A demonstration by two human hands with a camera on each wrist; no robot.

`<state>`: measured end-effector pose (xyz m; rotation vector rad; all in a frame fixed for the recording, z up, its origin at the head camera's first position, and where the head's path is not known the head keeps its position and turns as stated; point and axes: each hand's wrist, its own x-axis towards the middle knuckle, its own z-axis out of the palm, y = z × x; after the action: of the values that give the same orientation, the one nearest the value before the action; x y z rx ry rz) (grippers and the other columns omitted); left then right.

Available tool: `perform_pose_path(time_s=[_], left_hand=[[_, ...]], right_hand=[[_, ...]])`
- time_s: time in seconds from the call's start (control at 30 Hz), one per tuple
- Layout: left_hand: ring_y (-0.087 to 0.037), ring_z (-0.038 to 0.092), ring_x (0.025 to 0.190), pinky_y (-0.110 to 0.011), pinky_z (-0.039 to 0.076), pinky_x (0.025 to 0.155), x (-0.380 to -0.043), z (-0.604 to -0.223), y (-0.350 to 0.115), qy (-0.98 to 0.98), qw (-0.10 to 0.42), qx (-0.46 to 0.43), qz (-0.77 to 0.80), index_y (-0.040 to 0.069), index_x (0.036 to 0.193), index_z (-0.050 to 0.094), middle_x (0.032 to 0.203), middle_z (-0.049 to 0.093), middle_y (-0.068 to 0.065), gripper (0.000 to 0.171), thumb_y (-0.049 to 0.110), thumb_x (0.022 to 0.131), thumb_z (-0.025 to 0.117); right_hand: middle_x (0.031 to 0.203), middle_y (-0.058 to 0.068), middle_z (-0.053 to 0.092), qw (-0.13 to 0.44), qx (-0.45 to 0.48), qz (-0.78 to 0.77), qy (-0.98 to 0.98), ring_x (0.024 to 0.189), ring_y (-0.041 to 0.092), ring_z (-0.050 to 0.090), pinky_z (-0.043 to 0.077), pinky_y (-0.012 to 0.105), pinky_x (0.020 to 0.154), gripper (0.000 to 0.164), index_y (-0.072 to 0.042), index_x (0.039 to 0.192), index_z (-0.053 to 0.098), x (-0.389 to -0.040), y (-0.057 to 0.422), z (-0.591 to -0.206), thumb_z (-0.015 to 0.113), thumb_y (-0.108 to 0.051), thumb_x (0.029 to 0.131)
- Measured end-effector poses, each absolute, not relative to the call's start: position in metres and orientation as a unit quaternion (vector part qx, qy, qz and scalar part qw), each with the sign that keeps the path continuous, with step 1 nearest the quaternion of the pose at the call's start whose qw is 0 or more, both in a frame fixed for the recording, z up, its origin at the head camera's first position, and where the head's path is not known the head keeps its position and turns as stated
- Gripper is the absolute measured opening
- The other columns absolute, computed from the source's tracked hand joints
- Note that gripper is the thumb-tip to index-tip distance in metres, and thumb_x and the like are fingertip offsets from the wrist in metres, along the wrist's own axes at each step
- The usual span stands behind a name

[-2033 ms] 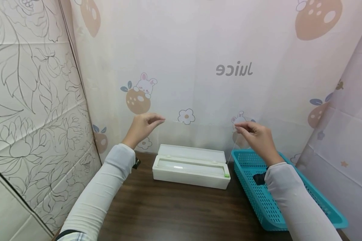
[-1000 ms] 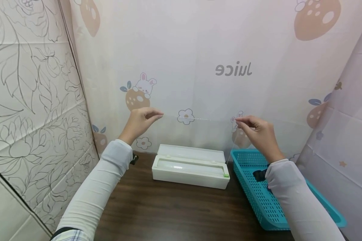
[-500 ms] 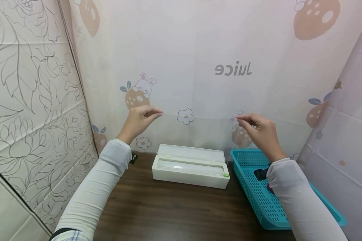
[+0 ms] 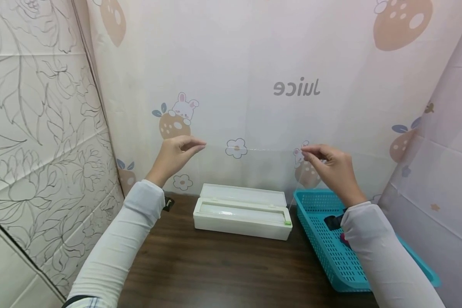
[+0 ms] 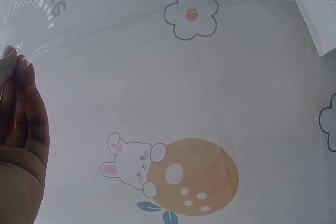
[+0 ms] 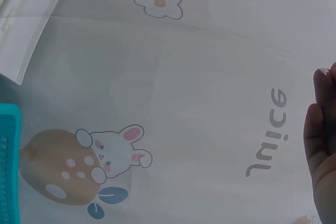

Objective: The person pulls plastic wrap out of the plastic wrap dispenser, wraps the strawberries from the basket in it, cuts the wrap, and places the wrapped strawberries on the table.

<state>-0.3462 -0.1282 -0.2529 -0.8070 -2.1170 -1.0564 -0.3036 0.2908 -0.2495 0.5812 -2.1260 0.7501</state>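
Observation:
Between my hands stretches a sheet of clear cling film (image 4: 259, 149), nearly invisible apart from its shiny top edge. My left hand (image 4: 174, 155) pinches one corner between thumb and fingertips; in the left wrist view, creases in the film fan out from those fingertips (image 5: 23, 64). My right hand (image 4: 331, 169) pinches the opposite corner. Below them, a long white cling film dispenser (image 4: 242, 224) sits on the table with its lid (image 4: 243, 194) raised at the back. A green slider (image 4: 288, 222) is at its right end. The film's right edge slants down toward the dispenser.
A turquoise perforated basket (image 4: 315, 239) stands right of the dispenser, partly hidden by my right forearm. Inside it shows a small dark red thing (image 4: 344, 238). The dark wooden table (image 4: 215, 269) meets a printed curtain (image 4: 238, 85) behind, with a patterned panel (image 4: 42, 128) on the left.
Both hands have risen a little and drawn slightly farther apart, the left one shifting left. The film's top edge has risen with them. The dispenser has stayed in place.

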Motion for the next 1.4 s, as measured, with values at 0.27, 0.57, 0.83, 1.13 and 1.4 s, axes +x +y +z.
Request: perform_pose_path(time_s=[0.27,0.57,0.83,1.13,1.4], left_hand=[[-0.006,0.068,0.091,-0.026,0.055,0.082,-0.339,-0.253,-0.131,-0.806,0.318,-0.310,-0.391,0.014,0.105,0.078,0.104,0.075,0.003,0.013,0.019,0.094,0.073],[-0.008,0.068,0.090,-0.029,0.056,0.081,-0.333,-0.254,-0.133,-0.804,0.316,-0.312,-0.396,0.014,0.105,0.078,0.104,0.074,0.004,0.014,0.019,0.093,0.074],[-0.008,0.069,0.090,-0.028,0.056,0.080,-0.320,-0.257,-0.137,-0.801,0.303,-0.326,-0.400,0.015,0.105,0.078,0.103,0.074,0.006,0.013,0.019,0.092,0.075],[-0.009,0.066,0.087,-0.028,0.055,0.076,-0.310,-0.259,-0.142,-0.797,0.281,-0.348,-0.406,0.015,0.105,0.078,0.102,0.074,0.009,0.013,0.019,0.093,0.074],[-0.013,0.068,0.097,-0.032,0.055,0.085,-0.300,-0.270,-0.147,-0.787,0.239,-0.362,-0.439,0.013,0.106,0.077,0.104,0.073,0.006,0.014,0.018,0.094,0.073]], right_hand=[[0.104,0.005,0.074,0.392,0.241,0.291,-0.838,0.089,-0.008,0.060,0.046,0.006,0.079,0.020,-0.009,0.114,0.075,-0.298,0.291,-0.247,0.071,-0.012,0.094],[0.102,0.005,0.074,0.392,0.253,0.294,-0.834,0.088,-0.007,0.060,0.046,0.006,0.079,0.020,-0.008,0.113,0.075,-0.292,0.291,-0.248,0.072,-0.009,0.093],[0.102,0.004,0.073,0.397,0.269,0.285,-0.830,0.090,-0.005,0.059,0.046,0.006,0.078,0.020,-0.007,0.112,0.074,-0.280,0.291,-0.250,0.072,-0.004,0.092],[0.102,0.004,0.071,0.380,0.280,0.284,-0.834,0.089,-0.002,0.059,0.046,0.006,0.078,0.018,-0.004,0.109,0.072,-0.269,0.293,-0.253,0.072,-0.001,0.092],[0.097,0.003,0.071,0.380,0.304,0.279,-0.828,0.090,-0.006,0.061,0.046,0.006,0.082,0.020,-0.003,0.106,0.071,-0.255,0.293,-0.258,0.071,0.007,0.089]])
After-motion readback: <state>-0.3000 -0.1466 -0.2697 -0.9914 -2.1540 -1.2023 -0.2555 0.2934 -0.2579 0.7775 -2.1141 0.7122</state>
